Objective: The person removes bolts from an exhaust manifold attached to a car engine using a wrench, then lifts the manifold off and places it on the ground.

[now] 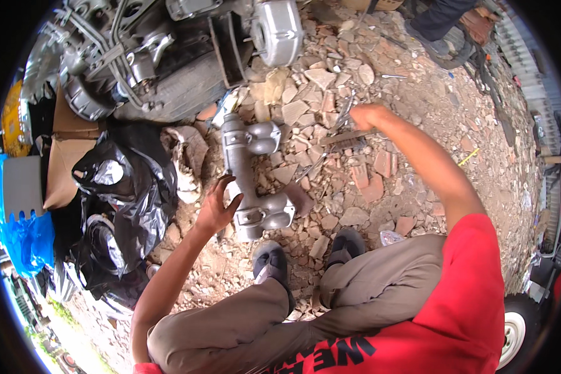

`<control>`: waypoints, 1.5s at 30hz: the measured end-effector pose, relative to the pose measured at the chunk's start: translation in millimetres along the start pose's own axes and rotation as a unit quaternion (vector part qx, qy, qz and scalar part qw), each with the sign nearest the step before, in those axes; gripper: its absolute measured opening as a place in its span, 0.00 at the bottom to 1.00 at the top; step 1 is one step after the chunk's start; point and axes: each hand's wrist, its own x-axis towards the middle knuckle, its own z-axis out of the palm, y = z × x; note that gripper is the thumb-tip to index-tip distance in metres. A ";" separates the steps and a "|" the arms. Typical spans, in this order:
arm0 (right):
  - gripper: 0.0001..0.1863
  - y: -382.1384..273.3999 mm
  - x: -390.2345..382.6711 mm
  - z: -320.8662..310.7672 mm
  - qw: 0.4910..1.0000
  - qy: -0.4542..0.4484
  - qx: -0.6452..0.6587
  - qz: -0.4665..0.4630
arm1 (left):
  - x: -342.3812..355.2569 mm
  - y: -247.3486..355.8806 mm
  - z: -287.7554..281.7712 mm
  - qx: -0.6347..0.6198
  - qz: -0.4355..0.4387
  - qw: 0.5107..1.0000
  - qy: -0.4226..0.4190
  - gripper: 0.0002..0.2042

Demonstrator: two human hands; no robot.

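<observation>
A silver metal engine manifold [243, 168], a long tube with two flanged double ports on its right side, lies on the rubble in front of my feet. Beside its near half is my left hand [215, 209], fingers spread, fingertips at the tube's left edge; whether they press on it I cannot tell. Farther right, my right hand [364, 116] is closed low over the ground. A slim metal tool [345, 113] shows right at its fingers, but what they grip is hidden. Just below that hand lies a brush with a wooden back [349, 138].
Engine parts [131, 59] and a tyre [181, 93] are piled at the far left. Black plastic bags [131, 181], a crumpled cloth [187, 156] and cardboard [71, 149] lie left. Broken tile pieces [371, 187] cover the ground. Another person's dark shoe [427, 40] is at the far right.
</observation>
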 end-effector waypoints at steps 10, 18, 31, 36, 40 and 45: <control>0.10 -78.9 -32.7 4.3 0.981 0.118 0.151 0.037 | 73.5 2.1 25.6 0.024 0.053 0.998 -0.016 0.27; 0.10 -45.9 -103.5 21.7 0.983 0.055 0.172 -0.022 | 162.4 35.7 38.5 0.178 0.146 0.967 -0.113 0.25; 0.31 163.8 112.9 45.6 0.869 0.344 0.162 0.316 | 207.6 -2.6 104.4 0.261 0.062 0.959 -0.095 0.26; 0.24 173.0 134.9 21.9 0.854 0.283 0.220 0.377 | 207.1 -0.2 96.6 0.329 0.012 0.928 -0.171 0.36; 0.10 178.5 119.4 24.8 0.794 0.455 0.210 0.344 | 212.8 10.5 98.4 0.303 0.006 0.935 -0.185 0.37; 0.14 118.9 96.1 1.4 0.719 0.568 0.335 0.219 | 213.3 11.3 91.7 0.308 -0.009 0.924 -0.228 0.43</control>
